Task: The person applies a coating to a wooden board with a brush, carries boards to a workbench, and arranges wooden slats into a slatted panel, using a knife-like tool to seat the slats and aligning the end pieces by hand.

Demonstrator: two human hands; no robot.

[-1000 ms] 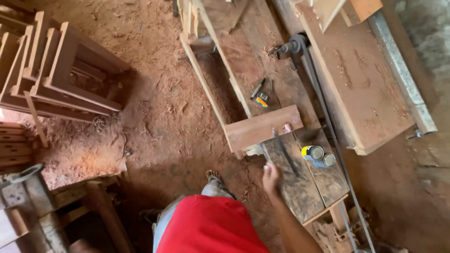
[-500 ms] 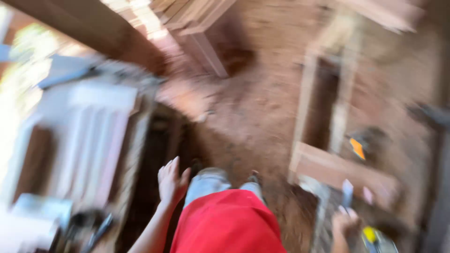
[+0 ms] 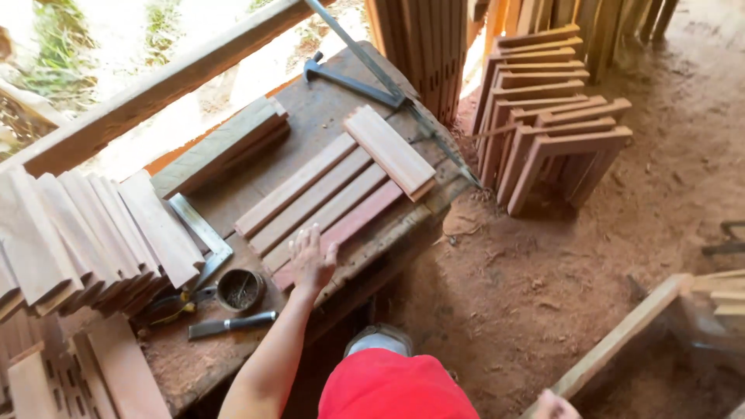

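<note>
My left hand (image 3: 312, 260) was down flat on the row of wooden slats (image 3: 318, 203), fingers (image 3: 306, 239) stretched out and slightly spread, palm pressing on the near ends of the two lowest boards, gripping nothing. Those slats lay side by side across the dusty workbench (image 3: 326, 109), running diagonally away from me, the reddest one nearest the bench edge. A shorter pale board (image 3: 389, 150) sat crosswise on top of their far ends. Just left of my hand I saw a small round tin (image 3: 240, 289), and below it a dark-handled chisel (image 3: 231, 324) lying on the sawdust. A metal try square (image 3: 201, 233) lay beside the tin, its blade tucked against a leaning stack of cut boards (image 3: 93, 233) on the left. At the far end of the bench rested a hammer (image 3: 345, 81). My right hand (image 3: 556, 405) barely showed at the bottom edge, next to a wooden frame rail (image 3: 621, 335); I could not tell whether its fingers were open or closed. On the dirt floor beyond stood a stack of wooden frames (image 3: 555, 124).
</note>
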